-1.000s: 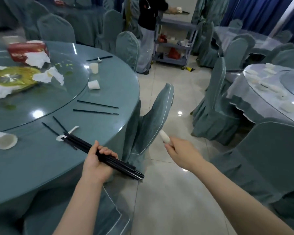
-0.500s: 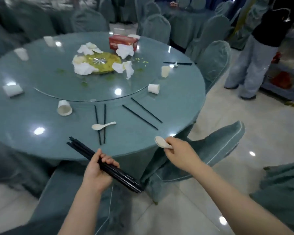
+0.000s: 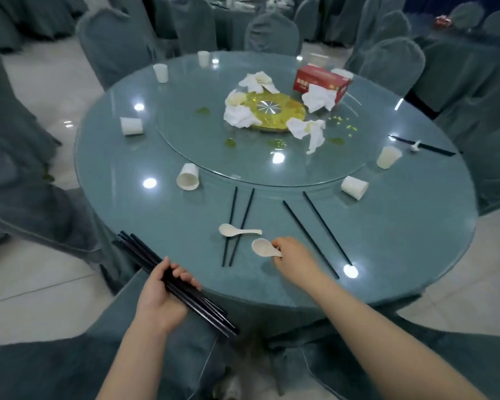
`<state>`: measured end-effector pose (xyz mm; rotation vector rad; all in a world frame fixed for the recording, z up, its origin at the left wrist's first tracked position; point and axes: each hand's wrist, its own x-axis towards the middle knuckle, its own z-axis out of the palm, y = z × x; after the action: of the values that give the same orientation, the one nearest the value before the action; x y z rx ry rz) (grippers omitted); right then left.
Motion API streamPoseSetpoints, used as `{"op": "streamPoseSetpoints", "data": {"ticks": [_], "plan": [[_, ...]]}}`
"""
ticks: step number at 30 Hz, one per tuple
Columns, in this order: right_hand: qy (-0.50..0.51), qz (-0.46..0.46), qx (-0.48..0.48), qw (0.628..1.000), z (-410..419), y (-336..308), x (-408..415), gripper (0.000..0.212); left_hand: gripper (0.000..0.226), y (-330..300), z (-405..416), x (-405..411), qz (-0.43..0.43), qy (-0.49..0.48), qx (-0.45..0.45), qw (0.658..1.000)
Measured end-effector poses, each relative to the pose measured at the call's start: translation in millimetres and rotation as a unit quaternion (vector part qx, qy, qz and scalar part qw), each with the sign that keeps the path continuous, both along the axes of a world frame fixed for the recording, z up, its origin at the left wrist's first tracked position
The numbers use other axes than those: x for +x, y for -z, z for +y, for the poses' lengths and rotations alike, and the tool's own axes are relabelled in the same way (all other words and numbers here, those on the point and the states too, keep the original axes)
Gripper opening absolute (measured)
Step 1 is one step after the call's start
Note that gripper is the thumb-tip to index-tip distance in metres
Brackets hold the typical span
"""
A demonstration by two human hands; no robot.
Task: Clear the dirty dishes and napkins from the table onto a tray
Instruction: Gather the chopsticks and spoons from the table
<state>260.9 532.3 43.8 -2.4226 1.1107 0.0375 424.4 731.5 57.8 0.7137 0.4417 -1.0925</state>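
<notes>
We see two bare forearms reaching in from the bottom edge, no sleeves showing anywhere on them. The left hand [image 3: 162, 298] and right hand [image 3: 293, 255] wear no gloves, rings, watch or wristband that we can make out.

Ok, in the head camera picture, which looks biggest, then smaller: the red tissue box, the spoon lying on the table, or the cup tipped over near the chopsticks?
1. red tissue box
2. spoon lying on the table and tipped-over cup: these look about alike, the spoon longer, the cup fatter.
The box sits farthest away, so it really is biggest.
</notes>
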Motion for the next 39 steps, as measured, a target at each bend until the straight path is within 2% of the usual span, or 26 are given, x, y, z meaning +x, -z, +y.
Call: {"op": "streamPoseSetpoints", "data": {"ticks": [6, 10, 13, 18, 23, 25, 28, 30, 31, 34, 39], "plan": [[-0.063, 0.053, 0.008, 0.997, -25.6, 25.7, 62.5, 0.028, 0.021, -3.7, -10.2, 39.6, -0.008, -0.054, 0.006, 0.998], [-0.084, 0.067, -0.009, 0.994, -41.5, 39.3, 95.9, 0.024, 0.018, -3.9, -13.1, 55.3, -0.004, -0.090, -0.001, 0.996], [-0.114, 0.076, -0.022, 0.990, -50.8, 51.1, 116.5, 0.020, 0.024, -2.9, -10.7, 58.1, 0.005, -0.122, 0.011, 0.992], [-0.147, 0.109, -0.051, 0.982, -56.5, 69.5, 133.3, 0.025, 0.029, -3.1, -8.3, 57.5, 0.016, -0.155, 0.042, 0.987], [-0.177, 0.099, -0.040, 0.979, -61.2, 74.9, 139.1, 0.024, 0.032, -3.7, -10.7, 58.8, 0.013, -0.170, 0.053, 0.984], [-0.142, 0.078, -0.015, 0.987, -62.7, 72.0, 138.8, 0.017, 0.030, -2.7, -13.6, 61.0, 0.012, -0.170, 0.054, 0.984], [-0.009, 0.030, 0.046, 0.998, -67.2, 65.0, 133.2, 0.013, 0.029, -1.6, -20.3, 65.0, 0.014, -0.172, 0.051, 0.984], [0.074, 0.013, 0.081, 0.994, -73.5, 62.0, 128.4, 0.021, 0.029, -0.6, -24.2, 67.0, 0.012, -0.169, 0.053, 0.984], [0.095, 0.017, 0.097, 0.991, -75.9, 61.5, 126.6, 0.032, 0.029, -0.2, -25.4, 67.8, 0.010, -0.167, 0.056, 0.984], [0.123, 0.033, 0.129, 0.983, -72.5, 63.0, 128.3, 0.063, 0.029, 0.4, -25.1, 67.8, 0.014, -0.166, 0.059, 0.984], [0.119, 0.060, 0.087, 0.987, -47.6, 68.0, 143.4, 0.071, 0.027, 1.5, -16.5, 66.0, 0.021, -0.177, 0.060, 0.982]]}}
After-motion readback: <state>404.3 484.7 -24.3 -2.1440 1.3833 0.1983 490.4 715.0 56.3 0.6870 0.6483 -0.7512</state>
